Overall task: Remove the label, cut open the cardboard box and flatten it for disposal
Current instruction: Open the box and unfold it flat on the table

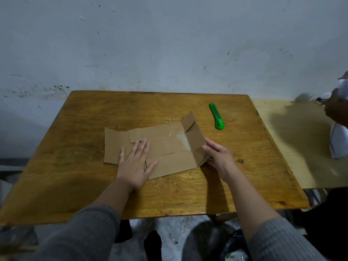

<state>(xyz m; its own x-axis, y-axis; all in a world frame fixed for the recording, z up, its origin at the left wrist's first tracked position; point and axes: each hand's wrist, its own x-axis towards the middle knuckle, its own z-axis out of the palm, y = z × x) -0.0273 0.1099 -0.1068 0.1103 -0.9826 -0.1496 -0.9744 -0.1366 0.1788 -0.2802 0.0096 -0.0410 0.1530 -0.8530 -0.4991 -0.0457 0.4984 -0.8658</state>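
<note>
Flat left hand point(136, 162) presses cardboard box point(165, 146); right hand point(218, 157) apparently pinches its flap.

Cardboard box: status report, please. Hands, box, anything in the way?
Left hand flat on box. Right hand grips raised end flap. Box mostly flattened. Knife lies apart.

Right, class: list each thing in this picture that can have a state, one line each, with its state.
cardboard box: cut open, mostly flat, right end panel still raised.
left hand: flat, pressing the cardboard down.
right hand: fingers gripping the raised panel.
utility knife: lying on the table, untouched; blade not visible.
</note>
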